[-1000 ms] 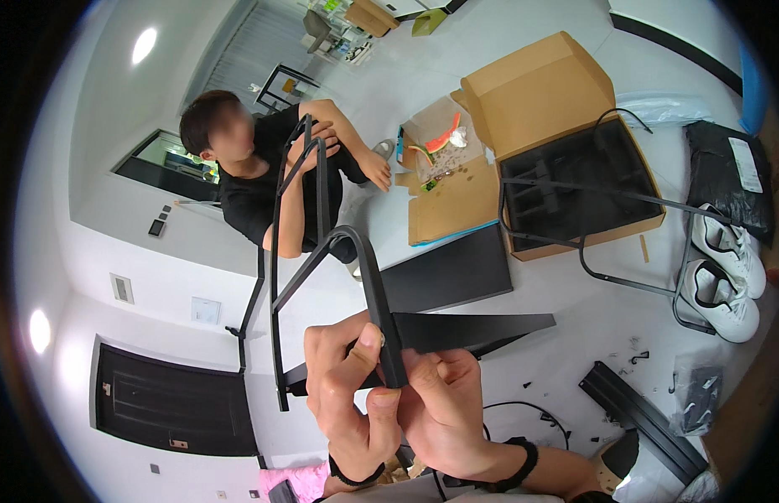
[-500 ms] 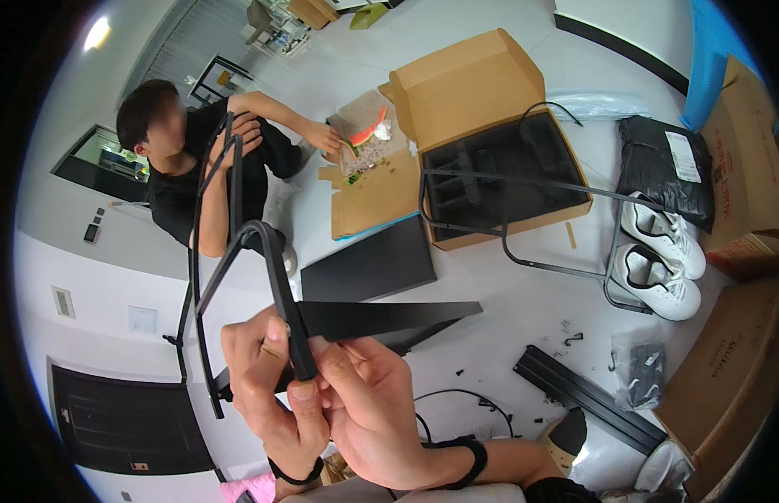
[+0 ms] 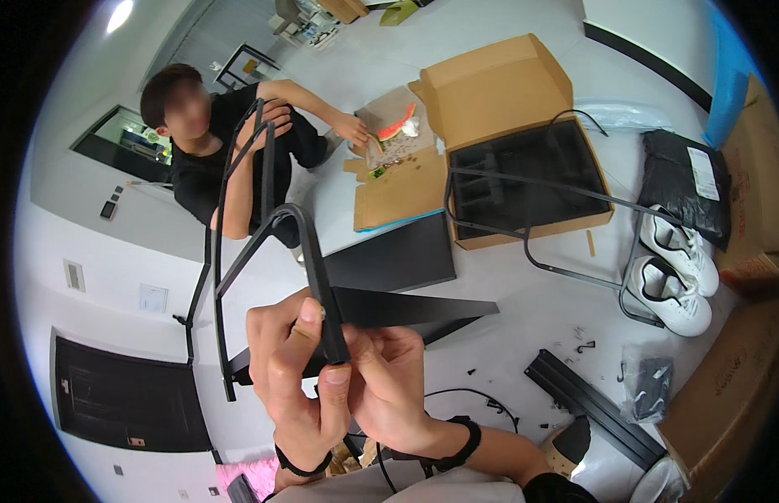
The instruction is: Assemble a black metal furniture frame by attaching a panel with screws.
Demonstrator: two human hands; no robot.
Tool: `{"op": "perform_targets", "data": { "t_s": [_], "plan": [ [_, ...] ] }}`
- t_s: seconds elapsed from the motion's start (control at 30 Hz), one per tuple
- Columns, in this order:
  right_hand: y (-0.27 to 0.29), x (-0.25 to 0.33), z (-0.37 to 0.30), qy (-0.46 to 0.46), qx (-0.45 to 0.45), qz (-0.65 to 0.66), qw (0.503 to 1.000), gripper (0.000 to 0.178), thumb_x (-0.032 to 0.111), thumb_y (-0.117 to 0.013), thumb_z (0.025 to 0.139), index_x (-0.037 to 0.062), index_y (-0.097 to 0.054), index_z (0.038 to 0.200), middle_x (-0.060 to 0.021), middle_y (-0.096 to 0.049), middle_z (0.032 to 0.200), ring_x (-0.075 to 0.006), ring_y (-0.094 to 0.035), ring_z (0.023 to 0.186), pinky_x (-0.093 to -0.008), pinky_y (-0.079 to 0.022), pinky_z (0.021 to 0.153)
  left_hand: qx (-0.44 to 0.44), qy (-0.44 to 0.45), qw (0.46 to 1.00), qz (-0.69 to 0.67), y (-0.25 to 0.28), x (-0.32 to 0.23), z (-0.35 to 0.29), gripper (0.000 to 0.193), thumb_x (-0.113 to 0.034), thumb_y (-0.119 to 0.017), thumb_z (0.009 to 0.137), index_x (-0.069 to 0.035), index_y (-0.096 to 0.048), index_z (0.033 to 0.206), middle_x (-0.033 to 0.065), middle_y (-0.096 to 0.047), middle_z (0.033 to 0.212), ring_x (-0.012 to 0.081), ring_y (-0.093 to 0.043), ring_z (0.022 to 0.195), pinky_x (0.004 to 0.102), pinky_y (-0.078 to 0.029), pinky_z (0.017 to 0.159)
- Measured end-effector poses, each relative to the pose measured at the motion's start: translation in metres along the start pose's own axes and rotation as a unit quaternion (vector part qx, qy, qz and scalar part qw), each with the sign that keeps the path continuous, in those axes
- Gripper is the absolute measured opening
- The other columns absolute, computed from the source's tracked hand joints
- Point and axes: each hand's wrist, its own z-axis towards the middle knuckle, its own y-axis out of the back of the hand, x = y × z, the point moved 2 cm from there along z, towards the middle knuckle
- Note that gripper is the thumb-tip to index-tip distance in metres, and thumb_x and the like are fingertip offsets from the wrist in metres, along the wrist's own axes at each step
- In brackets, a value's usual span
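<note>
A black metal tube frame [image 3: 309, 251] rises in front of me, with a bent corner at its top. My left hand [image 3: 290, 377] is closed around its near lower end, the thumb pressed beside a small metal fastener [image 3: 322, 313] on the tube's side. My right hand [image 3: 388, 390] is closed against the same end from the right, its fingertips partly hidden behind the tube. A black panel [image 3: 415, 308] extends rightward from behind my hands; whether it is joined to the frame is hidden. Farther up, a co-worker's hand [image 3: 275, 116] rests on the frame's upper part.
A co-worker [image 3: 192, 159] crouches at the far left, reaching toward flattened cardboard [image 3: 394, 197] with watermelon rind. An open carton [image 3: 498, 92], another tube frame [image 3: 566, 272], white shoes [image 3: 675, 293], black rails [image 3: 591, 407] and scattered small hardware lie on the right.
My view has shifted, so the surroundings appear farther right. Both hands stay at the tube's end; my right fingers look more curled behind it.
</note>
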Motion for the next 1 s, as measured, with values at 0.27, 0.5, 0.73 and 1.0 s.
{"op": "perform_targets", "data": {
  "t_s": [0.27, 0.5, 0.73, 1.0],
  "plan": [
    [-0.006, -0.002, -0.004, 0.063, -0.086, -0.123, 0.987, 0.009, 0.003, -0.064, 0.094, -0.0046, -0.065, 0.099, -0.0004, -0.065, 0.081, -0.0022, -0.054, 0.07, -0.0195, -0.043, 0.059, 0.009, -0.026, 0.999, -0.034, 0.002, -0.002, 0.012, 0.045, -0.019, -0.078, 0.08, -0.002, -0.059, 0.117, 0.0221, -0.065, 0.105, 0.0294, -0.055, 0.085, 0.0373, -0.046, 0.07],
    [-0.016, 0.0, -0.006, 0.007, -0.083, -0.038, 0.996, 0.013, 0.01, -0.063, 0.097, -0.0028, -0.063, 0.101, -0.0023, -0.064, 0.083, -0.0049, -0.055, 0.067, -0.0201, -0.046, 0.059, 0.041, -0.034, 0.998, -0.036, 0.008, -0.004, 0.02, 0.045, -0.018, -0.078, 0.078, -0.001, -0.061, 0.116, 0.0221, -0.064, 0.106, 0.0299, -0.058, 0.085, 0.0366, -0.048, 0.07],
    [-0.011, 0.001, -0.005, 0.004, -0.038, -0.024, 0.999, 0.015, 0.01, -0.054, 0.102, -0.002, -0.059, 0.095, -0.0063, -0.064, 0.084, -0.0101, -0.057, 0.073, -0.0245, -0.046, 0.064, 0.054, -0.071, 0.994, -0.058, 0.013, 0.001, 0.033, 0.037, -0.018, -0.074, 0.082, 0.002, -0.062, 0.11, 0.0214, -0.059, 0.108, 0.028, -0.063, 0.082, 0.0345, -0.055, 0.07],
    [-0.01, -0.003, 0.001, 0.025, -0.049, -0.018, 0.998, 0.015, 0.007, -0.064, 0.096, -0.0048, -0.063, 0.105, -0.004, -0.064, 0.088, -0.0077, -0.054, 0.072, -0.0236, -0.043, 0.059, 0.061, -0.092, 0.994, 0.017, 0.016, -0.006, 0.042, 0.032, -0.016, -0.072, 0.078, -0.001, -0.065, 0.106, 0.0245, -0.053, 0.114, 0.0319, -0.061, 0.094, 0.0377, -0.055, 0.072]
  ]
}}
